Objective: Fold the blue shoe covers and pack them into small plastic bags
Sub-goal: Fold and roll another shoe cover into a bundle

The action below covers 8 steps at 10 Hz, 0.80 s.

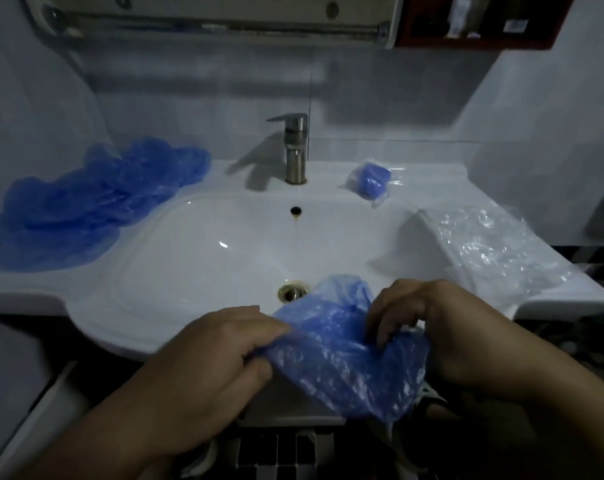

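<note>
A crumpled blue shoe cover (338, 355) hangs over the front rim of the white sink (127, 327), held between both hands. My left hand (210, 365) pinches its left edge between thumb and fingers. Fingers of my right hand (435, 327) curl into its right side from above. A heap of loose blue shoe covers (86, 202) lies on the left of the sink counter. One packed bag with a folded blue cover inside (371, 181) rests to the right of the faucet. A pile of clear small plastic bags (497, 247) covers the right counter.
A steel faucet (295, 147) stands at the back centre above the basin, with the drain (292, 292) just beyond the held cover. Tiled walls close in at the back and both sides. A towel rail and a red shelf hang overhead.
</note>
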Available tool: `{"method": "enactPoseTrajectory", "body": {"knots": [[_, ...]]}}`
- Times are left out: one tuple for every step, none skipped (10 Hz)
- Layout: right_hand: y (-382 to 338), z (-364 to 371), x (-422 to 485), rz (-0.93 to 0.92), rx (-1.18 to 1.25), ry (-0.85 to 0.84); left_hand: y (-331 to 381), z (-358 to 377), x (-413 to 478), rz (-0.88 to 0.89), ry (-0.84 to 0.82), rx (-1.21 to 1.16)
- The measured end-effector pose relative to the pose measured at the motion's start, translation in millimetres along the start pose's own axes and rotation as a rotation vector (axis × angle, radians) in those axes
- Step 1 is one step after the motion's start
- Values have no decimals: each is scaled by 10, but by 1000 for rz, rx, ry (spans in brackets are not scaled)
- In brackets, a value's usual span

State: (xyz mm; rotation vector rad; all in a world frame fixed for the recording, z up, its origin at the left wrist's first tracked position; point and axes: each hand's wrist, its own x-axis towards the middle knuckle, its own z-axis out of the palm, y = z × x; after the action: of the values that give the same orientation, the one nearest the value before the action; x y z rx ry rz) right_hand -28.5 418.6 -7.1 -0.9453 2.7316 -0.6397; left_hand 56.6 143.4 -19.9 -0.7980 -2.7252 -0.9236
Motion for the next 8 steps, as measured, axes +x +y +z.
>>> {"method": "enactPoseTrajectory", "body": {"knots": [[-266, -16, -392, -83, 130, 100, 97, -36, -5, -88, 24, -100], [-229, -44, -410, -32, 343, 173, 102, -13, 45, -227, 105, -202], [-184, 18, -336, 85, 401, 274, 94, 29, 147, -379, 173, -255], [-172, 105, -242, 187, 386, 398, 129, 120, 245, -497, 258, -226], [-184, 187, -161, 268, 258, 482, 187, 205, 331, -567, 298, -149], [-216, 225, -101, 296, 123, 508, 208, 189, 375, -614, 328, -43], [-224, 216, -85, 352, 56, 505, 169, 81, 366, -649, 272, 101], [-217, 222, -82, 392, 57, 506, 101, -44, 309, -683, 139, 158]]}}
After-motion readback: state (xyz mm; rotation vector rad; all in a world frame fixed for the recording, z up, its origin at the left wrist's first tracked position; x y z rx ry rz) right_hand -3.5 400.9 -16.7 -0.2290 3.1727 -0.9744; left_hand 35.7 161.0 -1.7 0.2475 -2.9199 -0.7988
